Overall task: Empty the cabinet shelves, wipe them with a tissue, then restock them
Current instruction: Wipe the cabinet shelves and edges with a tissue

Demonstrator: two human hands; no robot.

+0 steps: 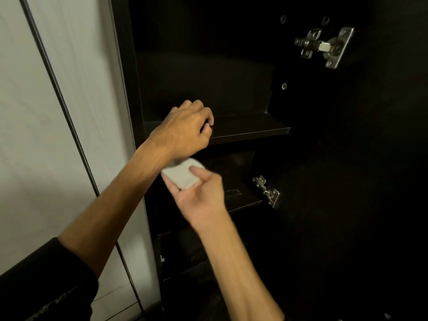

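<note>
— Nearest, lower centre: right hand pinching folded tissue, mid-frame below bare shelf.
— Left hand curled, apparently empty, at shelf edge. Risk?
— Loose pinch; could drop.

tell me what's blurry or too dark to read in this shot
Head view: the right hand and the tissue it holds are motion-blurred; the left hand is sharper; the cabinet interior is near black, only the metal hinges catching light.

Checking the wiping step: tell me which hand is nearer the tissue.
Right. The right hand pinches the tissue between thumb and fingers. The left hand is just above it, at the front edge of the upper shelf.
</note>
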